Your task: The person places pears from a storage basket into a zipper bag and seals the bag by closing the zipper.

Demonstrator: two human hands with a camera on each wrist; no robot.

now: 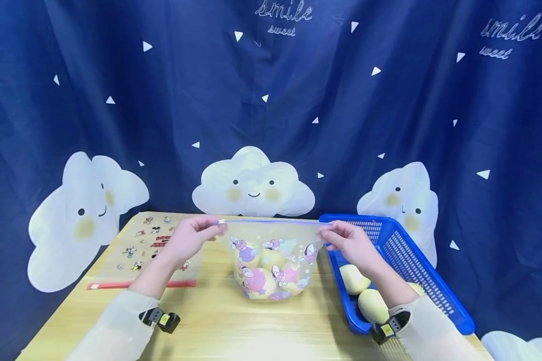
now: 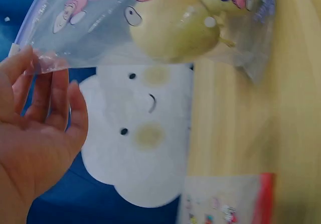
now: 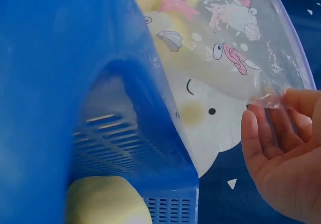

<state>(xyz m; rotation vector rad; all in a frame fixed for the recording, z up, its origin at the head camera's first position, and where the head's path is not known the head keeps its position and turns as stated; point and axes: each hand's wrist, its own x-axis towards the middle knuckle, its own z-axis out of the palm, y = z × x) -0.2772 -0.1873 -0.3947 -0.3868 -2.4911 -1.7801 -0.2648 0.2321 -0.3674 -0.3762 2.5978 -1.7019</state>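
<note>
A clear zip bag with a purple top strip and pink cartoon prints hangs upright between both hands. Several pale yellow, round fruits fill its lower part. My left hand pinches the top left corner, right by the white slider. At the opposite top corner, my right hand pinches the bag's edge between thumb and fingers. The purple strip is stretched straight across from one hand to the other. In the right wrist view, the thumb and fingers meet on the clear film.
On the right stands a blue plastic basket with more pale yellow fruits inside, partly under the right forearm. A second printed bag with a red strip lies flat on the wooden table at left. A dark blue curtain hangs behind.
</note>
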